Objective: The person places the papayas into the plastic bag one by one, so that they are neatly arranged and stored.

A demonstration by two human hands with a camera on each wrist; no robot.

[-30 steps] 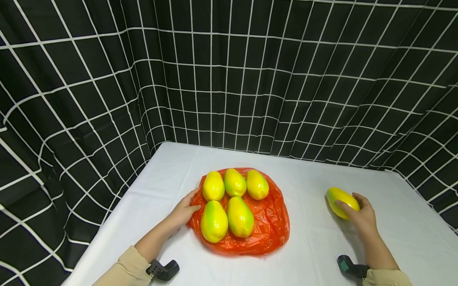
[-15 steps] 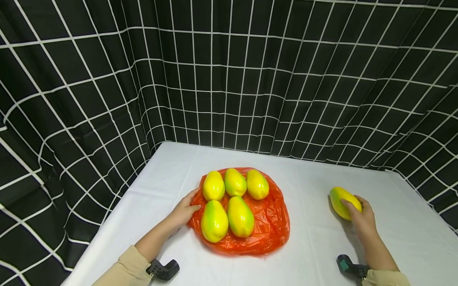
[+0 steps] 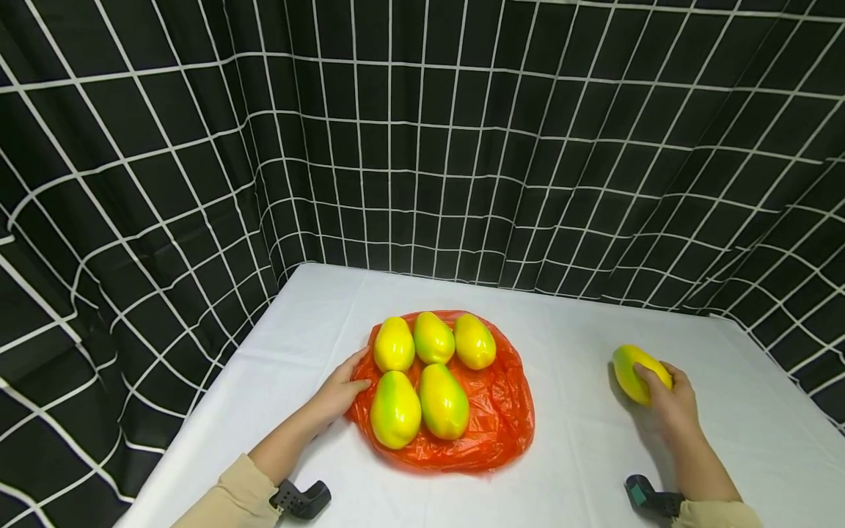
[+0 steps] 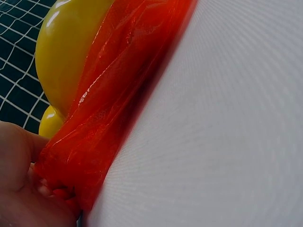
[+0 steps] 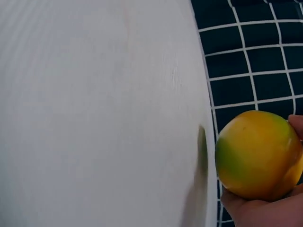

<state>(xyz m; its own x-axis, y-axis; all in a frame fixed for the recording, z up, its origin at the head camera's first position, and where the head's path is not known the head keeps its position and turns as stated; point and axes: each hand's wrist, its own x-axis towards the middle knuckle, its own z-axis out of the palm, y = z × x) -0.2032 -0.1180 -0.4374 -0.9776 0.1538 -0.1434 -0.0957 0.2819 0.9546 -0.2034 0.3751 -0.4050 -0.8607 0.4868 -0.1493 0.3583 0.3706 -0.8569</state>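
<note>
In the head view, my right hand grips a yellow-green papaya, thumb on top. The right wrist view shows this papaya between thumb and fingers, apart from its shadow on the cloth, so it seems held slightly above the table. My left hand holds the left edge of a red plastic bag that lies flat. Seen from the left wrist, the bag's gathered edge runs into the hand, whose fingers are partly hidden. Several similar papayas lie on the bag in two rows.
A white cloth covers the table. Black curtains with a white grid stand behind it and at both sides. Each wrist wears a black strap with a camera, such as the left wrist camera.
The right hand and its papaya have shifted slightly to the right. The left hand, the bag and the papayas on it have stayed where they were.
</note>
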